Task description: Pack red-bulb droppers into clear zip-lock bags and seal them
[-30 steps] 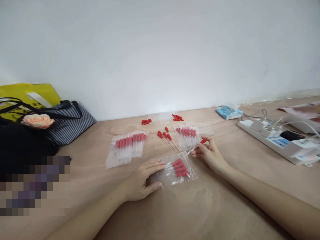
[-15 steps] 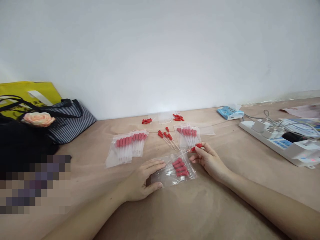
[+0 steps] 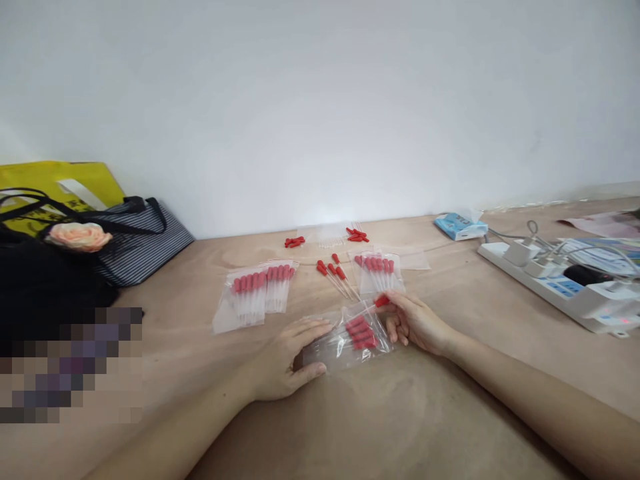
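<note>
A clear plastic bag (image 3: 345,357) with several red-bulbed droppers (image 3: 361,332) lies flat on the table in front of me. My left hand (image 3: 295,353) rests on the bag's left end, fingers apart. Between the fingertips of my right hand (image 3: 413,323) is the red bulb of one dropper (image 3: 383,301), its thin tube pointing left into or over the bag's upper edge; which one I cannot tell. Behind the bag, loose droppers (image 3: 334,270) lie together. Filled bags (image 3: 245,300) sit at the left, and others (image 3: 377,273) lie just beyond my right hand.
Near the wall are red pieces (image 3: 294,242), more red pieces (image 3: 357,235) and clear bags (image 3: 325,235). A tissue pack (image 3: 460,227) and a power strip with plugs (image 3: 555,287) lie right. A striped bag (image 3: 135,243) and yellow bag (image 3: 100,180) stand left.
My right hand has moved a little left with the dropper, whose bulb is now nearer the bulbs in the bag. My left hand stays nearly in place.
</note>
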### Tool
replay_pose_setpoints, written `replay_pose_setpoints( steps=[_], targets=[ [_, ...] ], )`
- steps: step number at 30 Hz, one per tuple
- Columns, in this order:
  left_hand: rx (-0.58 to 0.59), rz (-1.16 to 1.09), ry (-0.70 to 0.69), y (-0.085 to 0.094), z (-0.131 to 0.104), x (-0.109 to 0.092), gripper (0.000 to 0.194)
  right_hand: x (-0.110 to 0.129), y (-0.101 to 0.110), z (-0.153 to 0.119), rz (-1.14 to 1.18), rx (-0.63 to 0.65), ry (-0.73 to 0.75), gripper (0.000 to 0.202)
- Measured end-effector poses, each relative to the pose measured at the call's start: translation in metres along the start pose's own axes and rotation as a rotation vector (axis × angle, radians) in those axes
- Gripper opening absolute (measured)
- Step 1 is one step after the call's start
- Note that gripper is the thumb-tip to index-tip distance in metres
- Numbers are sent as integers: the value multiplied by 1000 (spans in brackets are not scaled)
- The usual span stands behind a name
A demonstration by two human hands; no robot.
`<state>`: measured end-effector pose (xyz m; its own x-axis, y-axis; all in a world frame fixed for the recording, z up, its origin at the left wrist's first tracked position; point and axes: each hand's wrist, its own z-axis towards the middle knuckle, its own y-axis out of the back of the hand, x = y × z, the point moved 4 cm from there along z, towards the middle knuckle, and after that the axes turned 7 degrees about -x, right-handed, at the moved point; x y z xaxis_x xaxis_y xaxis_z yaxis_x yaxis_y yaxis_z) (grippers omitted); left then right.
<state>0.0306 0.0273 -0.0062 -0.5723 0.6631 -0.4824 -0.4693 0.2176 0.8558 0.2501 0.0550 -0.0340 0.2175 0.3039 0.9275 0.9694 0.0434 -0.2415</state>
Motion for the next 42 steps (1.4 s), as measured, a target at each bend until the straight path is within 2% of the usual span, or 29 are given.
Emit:
replay_pose_setpoints(
  steps=[10, 15, 21, 25, 29, 33, 42],
  targets=[
    [-16, -10, -13, 0, 0, 1, 51, 1, 5, 10, 69, 180, -96, 22],
    [-24, -17, -18, 1, 1, 1, 50, 5, -3, 4, -62, 276, -76, 35],
    [-3, 0, -1, 0, 0, 2, 51, 7, -4, 3, -102, 216, -44, 36],
    [0, 7, 11, 1, 0, 1, 50, 5, -2, 2, -148, 248, -31, 37],
    [10, 25, 16, 0, 0, 1, 50, 3, 1, 2, -266, 213, 104, 36],
    [12, 43, 15, -1, 0, 2, 50, 3, 3, 0, -227, 163, 229, 34],
    [18, 25, 17, 0, 0, 1, 49, 5, 4, -1, -381, 201, 176, 34]
  ],
)
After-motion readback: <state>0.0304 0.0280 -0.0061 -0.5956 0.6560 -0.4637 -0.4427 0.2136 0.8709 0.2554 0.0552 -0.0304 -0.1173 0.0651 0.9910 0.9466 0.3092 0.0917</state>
